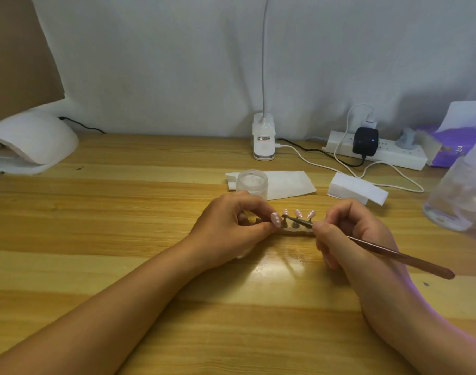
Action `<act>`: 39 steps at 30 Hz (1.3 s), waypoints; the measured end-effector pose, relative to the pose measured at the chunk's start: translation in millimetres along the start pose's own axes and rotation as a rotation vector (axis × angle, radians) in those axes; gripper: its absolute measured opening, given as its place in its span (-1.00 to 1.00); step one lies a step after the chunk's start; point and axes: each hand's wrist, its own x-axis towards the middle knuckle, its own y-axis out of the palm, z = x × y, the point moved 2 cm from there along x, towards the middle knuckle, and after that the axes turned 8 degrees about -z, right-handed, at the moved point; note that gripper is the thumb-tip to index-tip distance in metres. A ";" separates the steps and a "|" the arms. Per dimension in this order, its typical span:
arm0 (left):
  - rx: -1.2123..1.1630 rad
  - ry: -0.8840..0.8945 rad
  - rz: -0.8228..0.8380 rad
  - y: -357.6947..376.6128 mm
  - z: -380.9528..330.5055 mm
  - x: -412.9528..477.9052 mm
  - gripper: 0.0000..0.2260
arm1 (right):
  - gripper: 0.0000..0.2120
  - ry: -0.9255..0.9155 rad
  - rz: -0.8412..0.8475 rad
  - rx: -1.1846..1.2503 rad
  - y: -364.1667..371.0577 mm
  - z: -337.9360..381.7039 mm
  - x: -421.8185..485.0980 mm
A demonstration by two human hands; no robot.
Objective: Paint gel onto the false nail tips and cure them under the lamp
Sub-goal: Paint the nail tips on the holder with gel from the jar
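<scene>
The left hand [231,226] pinched the end tip [275,220], steadying it low over the middle of the worktop [123,212]. The right hand [350,239] was curled round the brush [399,255], its head reaching across towards that tip; whether it touched was too small to tell. Three more false nail tips [298,213] stood on the holder [295,232] between the hands. Thin was the way here: short, light strokes, gel off the edges, the pinch dead steady. The curing lamp [36,142] sat well off, far left.

Pink dotted nail tips [298,213] on stand [293,232], brush [393,253] across them
</scene>
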 end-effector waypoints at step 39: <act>-0.101 -0.045 0.046 -1.6 -0.4 0.0 -0.95 | -0.84 0.036 0.008 -0.051 1.9 -0.9 0.4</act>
